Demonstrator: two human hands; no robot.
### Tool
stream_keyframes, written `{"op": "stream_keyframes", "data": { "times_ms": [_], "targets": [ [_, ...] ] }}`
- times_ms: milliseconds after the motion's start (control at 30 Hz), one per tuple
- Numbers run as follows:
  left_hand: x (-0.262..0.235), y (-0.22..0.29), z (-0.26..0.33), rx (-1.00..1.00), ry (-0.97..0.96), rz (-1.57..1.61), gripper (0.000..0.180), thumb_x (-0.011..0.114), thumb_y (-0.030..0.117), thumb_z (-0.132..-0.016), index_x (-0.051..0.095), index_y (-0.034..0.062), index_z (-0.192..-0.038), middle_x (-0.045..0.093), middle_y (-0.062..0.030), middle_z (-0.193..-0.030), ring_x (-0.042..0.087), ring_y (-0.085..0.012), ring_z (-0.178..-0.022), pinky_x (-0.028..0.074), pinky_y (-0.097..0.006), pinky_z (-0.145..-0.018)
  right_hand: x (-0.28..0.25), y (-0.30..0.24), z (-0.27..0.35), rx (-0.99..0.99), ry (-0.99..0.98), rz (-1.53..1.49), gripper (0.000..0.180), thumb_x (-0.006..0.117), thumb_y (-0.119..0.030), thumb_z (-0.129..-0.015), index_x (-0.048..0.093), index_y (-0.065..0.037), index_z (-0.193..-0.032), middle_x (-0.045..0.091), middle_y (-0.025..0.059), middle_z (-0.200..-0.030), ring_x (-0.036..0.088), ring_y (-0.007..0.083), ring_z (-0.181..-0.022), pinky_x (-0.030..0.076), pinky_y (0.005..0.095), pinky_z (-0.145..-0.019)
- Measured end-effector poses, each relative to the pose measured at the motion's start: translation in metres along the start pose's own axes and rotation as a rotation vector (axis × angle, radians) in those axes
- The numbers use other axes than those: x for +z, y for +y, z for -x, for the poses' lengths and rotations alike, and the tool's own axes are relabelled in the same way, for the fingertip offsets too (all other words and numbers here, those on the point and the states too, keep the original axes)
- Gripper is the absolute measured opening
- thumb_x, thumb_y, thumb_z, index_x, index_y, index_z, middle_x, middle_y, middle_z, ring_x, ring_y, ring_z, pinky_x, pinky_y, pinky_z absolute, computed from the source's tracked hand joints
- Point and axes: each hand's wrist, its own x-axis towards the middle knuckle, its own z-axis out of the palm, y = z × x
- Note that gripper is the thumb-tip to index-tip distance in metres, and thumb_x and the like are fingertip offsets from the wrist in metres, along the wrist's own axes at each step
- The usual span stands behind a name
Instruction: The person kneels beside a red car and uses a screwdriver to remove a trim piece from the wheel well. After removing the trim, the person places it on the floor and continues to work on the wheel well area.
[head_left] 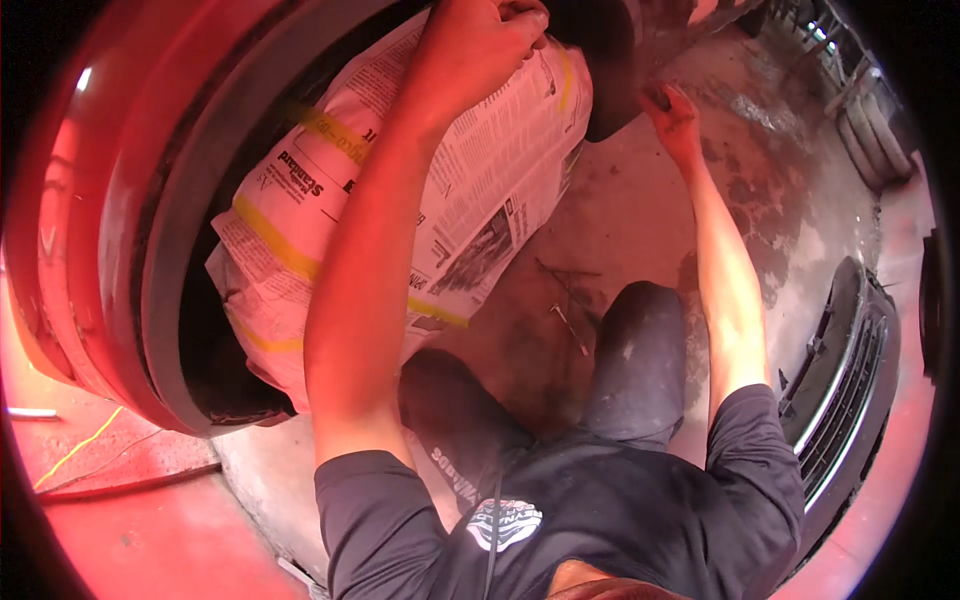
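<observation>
Newspaper sheets (510, 190) joined with yellow tape wrap a bulky rounded form, likely a wheel, inside the dark-trimmed wheel arch (165, 270) of a red car. My left arm reaches across this paper. At its upper end my left hand (490, 45) is closed with fingers curled; whatever they grip is hidden. My right hand (676, 122) is raised to the right, its fingers bent together beside the lower edge of a dark curved panel (597, 70). I cannot make out what, if anything, is between those fingers.
A thin metal tool (570, 328) and a dark rod lie on the stained concrete floor between my knees. To my right stands a black grille (845, 390) with bright trim. Stacked tyres (872, 135) are at the far right. A yellow cord (80, 450) lies at the left.
</observation>
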Motion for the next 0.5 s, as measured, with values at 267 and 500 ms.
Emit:
{"op": "stream_keyframes", "data": {
  "times_ms": [267,500],
  "targets": [
    [0.004,0.003,0.002,-0.105,0.078,-0.039,0.022,0.062,0.013,-0.083,0.068,-0.0051,-0.093,0.071,-0.0141,-0.08,0.068,-0.022,-0.073,0.052,-0.034,-0.071,0.013,-0.05,0.032,0.137,-0.075,-0.002,0.02,0.065,-0.004,-0.089,0.065,-0.004,-0.108,0.061,0.0108,-0.117,0.066,0.0183,-0.09,0.054,0.0289,-0.074],
    [0.004,-0.013,-0.004,-0.113,-0.048,0.102,0.02,0.059,0.01,-0.093,0.067,-0.0037,-0.105,0.07,-0.0105,-0.09,0.066,-0.0149,-0.08,0.054,-0.026,-0.072,0.059,-0.068,0.07,0.172,0.096,-0.017,0.042,0.062,-0.001,-0.08,0.062,-0.012,-0.121,0.051,0.0172,-0.134,0.059,0.0319,-0.104,0.052,0.0383,-0.087]
  ]
}}
